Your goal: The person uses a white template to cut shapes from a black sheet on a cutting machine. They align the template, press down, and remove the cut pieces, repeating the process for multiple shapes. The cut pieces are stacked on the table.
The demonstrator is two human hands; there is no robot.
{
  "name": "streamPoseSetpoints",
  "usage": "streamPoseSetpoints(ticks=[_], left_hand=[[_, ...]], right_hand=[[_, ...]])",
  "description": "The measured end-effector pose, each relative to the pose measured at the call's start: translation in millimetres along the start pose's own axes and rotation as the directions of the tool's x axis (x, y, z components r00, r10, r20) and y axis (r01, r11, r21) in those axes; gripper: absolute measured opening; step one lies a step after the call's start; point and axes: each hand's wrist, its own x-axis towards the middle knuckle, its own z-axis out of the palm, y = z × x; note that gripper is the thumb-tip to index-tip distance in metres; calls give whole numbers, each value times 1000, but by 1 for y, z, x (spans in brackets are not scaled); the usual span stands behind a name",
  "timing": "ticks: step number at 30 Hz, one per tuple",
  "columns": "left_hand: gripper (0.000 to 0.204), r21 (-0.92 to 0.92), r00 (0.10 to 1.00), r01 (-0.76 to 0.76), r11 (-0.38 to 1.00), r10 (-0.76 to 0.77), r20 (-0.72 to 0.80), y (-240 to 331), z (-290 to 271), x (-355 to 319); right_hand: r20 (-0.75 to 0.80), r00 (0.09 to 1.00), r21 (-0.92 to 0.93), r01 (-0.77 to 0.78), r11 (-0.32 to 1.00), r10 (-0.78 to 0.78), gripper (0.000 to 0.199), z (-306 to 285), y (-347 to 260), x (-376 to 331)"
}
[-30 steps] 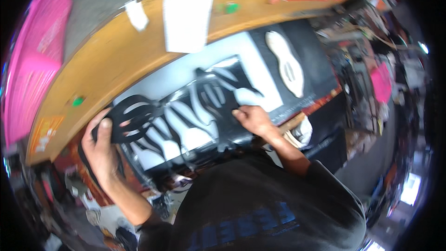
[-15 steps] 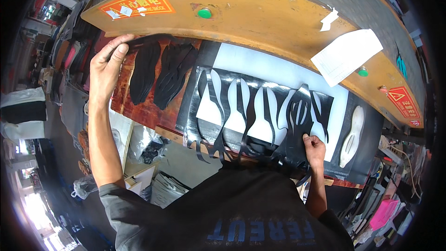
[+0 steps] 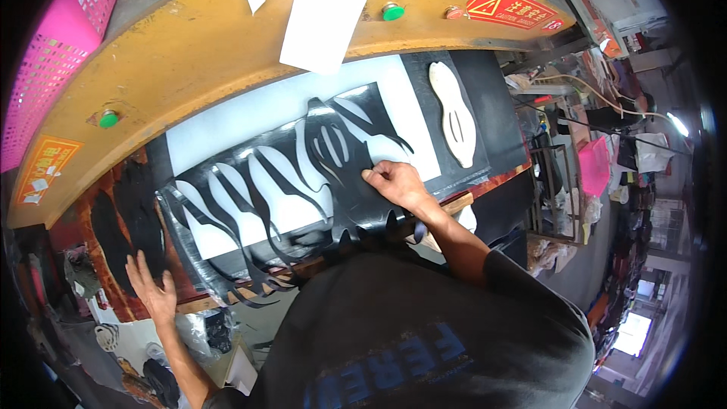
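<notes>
My right hand (image 3: 397, 184) is closed in a pinch on a black sheet (image 3: 363, 193) full of long curved cut-outs. Thin strips of the sheet trail over the front edge of the work surface. White backing shows through its gaps. At the left, my left hand (image 3: 155, 291) has its fingers stretched out at the near end of a pile of black sole-shaped pieces (image 3: 140, 208). A second pile of such pieces (image 3: 110, 238) lies just left of it. Right of the sheet is a pale, sole-shaped form (image 3: 452, 117) with two slots, lying on a black mat (image 3: 488, 117).
A yellow machine beam (image 3: 204, 26) with green buttons (image 3: 392, 12) arches behind the work surface. White paper (image 3: 329, 15) hangs over it. A pink basket (image 3: 64, 38) stands at far left. The white board (image 3: 227, 129) lies beneath the sheet. Racks and bundles fill the right.
The view has swung to the right. My left hand has come down from the far end of the black pieces, where it held a dark piece, to their near end. My right hand still pinches the sheet.
</notes>
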Motion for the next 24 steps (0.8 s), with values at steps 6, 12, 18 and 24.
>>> streamPoseSetpoints(ticks=[6, 12, 18, 24], left_hand=[[25, -789, 976, 195, 583, -33, 217, 206, 9, 11], [41, -787, 850, 468, 401, 39, 525, 376, 57, 5], [39, -508, 507, 861, 26, 35, 861, 379, 73, -2], [42, -600, 675, 712, -366, 122, 727, 393, 74, -15]], right_hand=[[93, 994, 26, 49, 998, -51, 41, -18, -13, 5], [388, 922, 498, -217, 840, 8, 22, -24, -15, 10], [439, 885, 687, -220, 692, -154, 12, -9, -3, 0], [515, 826, 746, -302, 593, -227, 12, -5, 5, -1]])
